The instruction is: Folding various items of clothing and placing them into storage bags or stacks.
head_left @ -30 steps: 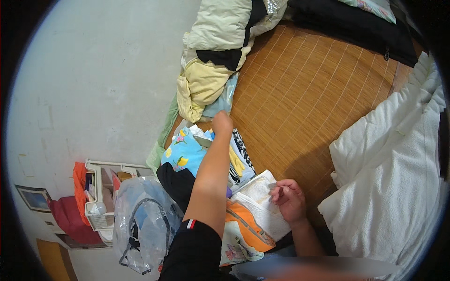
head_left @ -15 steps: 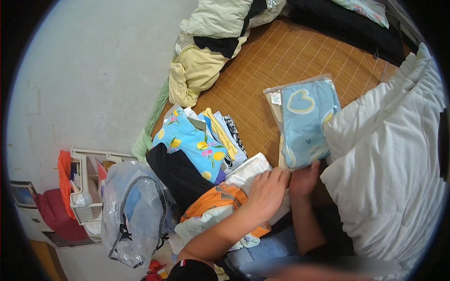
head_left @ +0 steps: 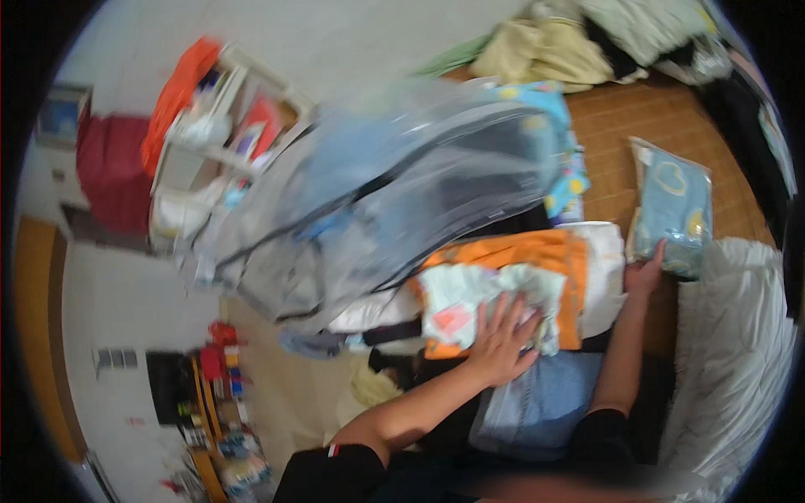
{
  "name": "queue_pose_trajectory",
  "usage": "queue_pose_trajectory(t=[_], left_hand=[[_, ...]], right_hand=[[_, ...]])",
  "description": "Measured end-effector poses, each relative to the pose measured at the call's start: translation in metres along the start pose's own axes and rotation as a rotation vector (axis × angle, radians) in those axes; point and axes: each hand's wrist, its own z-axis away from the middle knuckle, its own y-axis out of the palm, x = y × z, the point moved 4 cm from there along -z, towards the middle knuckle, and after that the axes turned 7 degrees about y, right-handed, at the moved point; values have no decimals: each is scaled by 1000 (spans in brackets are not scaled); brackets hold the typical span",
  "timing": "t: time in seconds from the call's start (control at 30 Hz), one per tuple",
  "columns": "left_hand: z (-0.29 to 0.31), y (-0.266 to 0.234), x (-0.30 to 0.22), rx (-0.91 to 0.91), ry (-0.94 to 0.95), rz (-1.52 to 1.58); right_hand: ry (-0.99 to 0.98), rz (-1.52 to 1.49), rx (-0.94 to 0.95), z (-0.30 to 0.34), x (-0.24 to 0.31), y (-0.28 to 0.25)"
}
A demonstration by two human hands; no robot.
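Observation:
Fingers spread, my left hand (head_left: 501,339) lies flat on a pale mint cloth (head_left: 495,289) with a pink patch. That cloth rests on a folded orange garment (head_left: 570,293), beside a folded white cloth (head_left: 602,285). My right hand (head_left: 644,272) grips the near edge of a clear zip bag (head_left: 675,201), with a finger or thumb on top and the other fingers hidden. Folded light blue fabric with heart outlines fills the bag. Close to my left hand is blue denim (head_left: 549,390).
A large clear plastic bag with black trim (head_left: 369,201) overlaps the lemon-print blue cloth (head_left: 570,180). A white quilt (head_left: 725,335) lies at the right on a brown woven mat (head_left: 620,117). At far left stand a white rack (head_left: 189,168), an orange bag (head_left: 180,101) and dark red cloth (head_left: 113,172).
The view has swung left, with some blur. My left hand has gone from beside the zip bag to the mint cloth. My right hand stays at the bag's near edge.

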Motion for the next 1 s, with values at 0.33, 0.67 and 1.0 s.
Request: queue_pose_trajectory(t=[0.33, 0.67, 1.0], left_hand=[[22, -28, 3, 77, -18, 273], [263, -45, -10, -190, -23, 1966], [389, -87, 99, -1206, -625, 2314]], right_hand=[[-102, 390, 66, 83, 83, 63], [-378, 735, 522, 427, 125, 4], [417, 1889, 1508, 560, -115, 114]])
